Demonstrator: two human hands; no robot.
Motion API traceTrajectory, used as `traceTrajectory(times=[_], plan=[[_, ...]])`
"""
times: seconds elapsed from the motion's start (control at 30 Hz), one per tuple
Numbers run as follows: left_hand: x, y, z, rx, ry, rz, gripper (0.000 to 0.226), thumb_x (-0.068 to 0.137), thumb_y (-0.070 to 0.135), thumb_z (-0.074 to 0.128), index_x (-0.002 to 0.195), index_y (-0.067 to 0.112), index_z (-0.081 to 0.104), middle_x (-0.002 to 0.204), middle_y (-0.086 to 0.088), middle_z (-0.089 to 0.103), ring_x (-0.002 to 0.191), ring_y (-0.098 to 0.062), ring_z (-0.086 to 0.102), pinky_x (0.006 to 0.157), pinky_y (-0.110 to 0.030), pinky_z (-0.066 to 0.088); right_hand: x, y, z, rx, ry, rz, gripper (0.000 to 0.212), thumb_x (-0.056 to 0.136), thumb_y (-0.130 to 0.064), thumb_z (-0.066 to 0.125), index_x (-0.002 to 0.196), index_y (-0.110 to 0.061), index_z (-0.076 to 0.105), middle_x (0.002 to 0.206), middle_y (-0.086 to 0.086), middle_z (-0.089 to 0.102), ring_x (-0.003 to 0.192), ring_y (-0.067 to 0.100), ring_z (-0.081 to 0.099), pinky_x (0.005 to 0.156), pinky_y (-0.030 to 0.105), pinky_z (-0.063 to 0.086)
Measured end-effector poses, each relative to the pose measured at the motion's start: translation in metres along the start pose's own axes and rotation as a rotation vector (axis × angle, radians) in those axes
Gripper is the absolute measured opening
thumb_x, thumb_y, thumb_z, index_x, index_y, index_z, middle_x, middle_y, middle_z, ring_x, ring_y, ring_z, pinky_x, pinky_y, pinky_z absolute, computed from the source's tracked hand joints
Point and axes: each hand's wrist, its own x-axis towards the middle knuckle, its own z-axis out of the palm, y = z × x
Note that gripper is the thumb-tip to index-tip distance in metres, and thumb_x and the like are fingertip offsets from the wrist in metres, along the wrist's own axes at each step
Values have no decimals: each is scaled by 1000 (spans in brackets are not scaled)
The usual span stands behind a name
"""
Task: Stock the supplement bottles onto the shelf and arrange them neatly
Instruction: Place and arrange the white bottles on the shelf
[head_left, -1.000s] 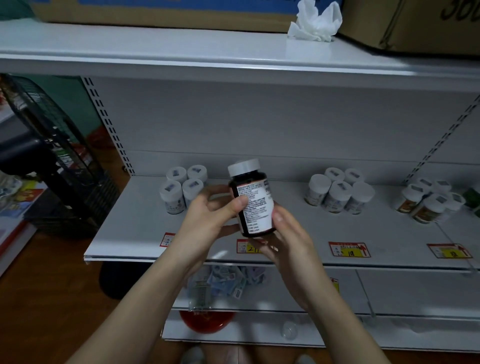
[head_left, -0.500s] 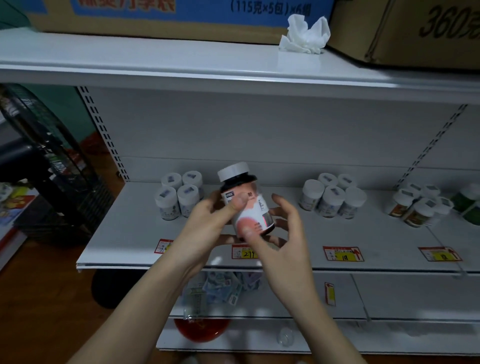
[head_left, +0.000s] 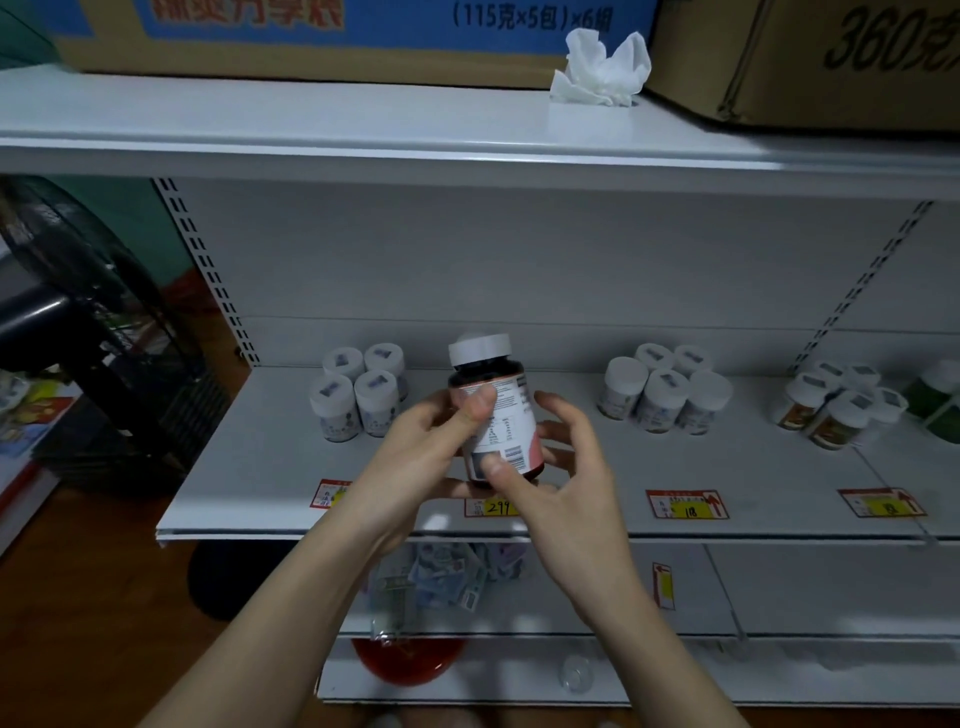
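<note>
A dark supplement bottle (head_left: 506, 400) with a white cap and a white-and-pink label is held upright above the front of the white middle shelf (head_left: 260, 467). My left hand (head_left: 421, 452) grips it from the left, thumb across the label. My right hand (head_left: 566, 467) holds it from the right, thumb on the lower label, fingers curled behind. A cluster of white-capped bottles (head_left: 358, 389) stands at the shelf's left. A second cluster (head_left: 665, 395) stands right of centre, and a third (head_left: 836, 405) sits farther right.
Green bottles (head_left: 935, 400) sit at the right edge. Cardboard boxes (head_left: 810, 57) and a crumpled tissue (head_left: 602, 70) lie on the top shelf. A black fan (head_left: 88, 332) stands left. Price tags (head_left: 685, 504) line the shelf edge. Loose packets (head_left: 441, 571) lie on the lower shelf.
The bottle has been turned in my hands, so a different side of the label with a barcode faces me. My right thumb now sits on the lower label.
</note>
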Motion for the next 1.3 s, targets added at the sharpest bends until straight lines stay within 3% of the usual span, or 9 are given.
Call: traceTrajectory(times=[0.13,0.23,0.33,0.5,0.63,0.83,1.07,1.23,1.3], plan=[[-2,1,-3,11,6,14,43,84,43,62,117,16,66,105,-3,77,94,-17,74,68,-38,62,3,-2,-1,-31,-52,9,49,86,-32,73,129,-43,52,120,-10,59,104,-5,57,75,8,49],[-2,-2,-8,40,7,35,48,80,42,66,122,20,64,116,-6,72,99,-19,73,76,-49,62,10,-3,-6,20,-95,20,31,91,-38,66,118,-50,57,110,-9,69,104,10,65,86,27,57],[-1,-1,-14,47,-30,74,48,77,38,70,123,28,62,121,-3,70,106,-16,70,82,-45,61,15,-7,-13,-17,-146,-28,42,85,-41,70,125,-45,58,113,-16,70,108,11,65,95,38,55],[1,8,-25,59,-86,204,66,66,21,91,125,32,61,123,9,70,114,-8,66,85,-26,57,21,-12,-21,16,-214,-177,55,86,-7,75,134,-26,56,124,-11,66,121,7,58,97,21,49],[-3,18,-32,111,-127,365,74,48,3,90,111,36,69,115,17,71,115,-2,62,85,-17,51,22,-20,-23,133,-254,-282,62,77,6,72,119,-38,61,127,-12,62,130,9,52,100,25,49],[-10,29,-29,83,-169,464,78,53,-18,80,115,27,66,115,14,69,116,-5,61,81,-18,53,20,-32,-22,105,-265,-368,63,80,19,68,124,-24,55,132,-7,60,132,13,50,101,26,49],[-8,30,-39,205,-174,342,76,84,5,74,149,24,40,138,6,62,130,-10,56,102,-27,49,25,-35,-19,-49,-245,-269,67,92,-4,65,140,-44,40,129,-24,62,124,-5,54,95,17,50],[-5,39,-37,260,-146,151,73,88,28,64,152,38,29,100,-5,77,89,-20,74,68,-36,62,30,-38,-20,-184,-272,-137,63,95,-41,57,148,-56,26,76,-15,67,73,8,66,69,35,60],[-1,41,-36,298,-97,101,73,93,32,62,155,31,24,80,-7,75,71,-20,70,61,-34,61,34,-41,-17,-172,-257,-72,60,90,-52,54,147,-48,37,84,0,71,70,25,66,65,45,61]])
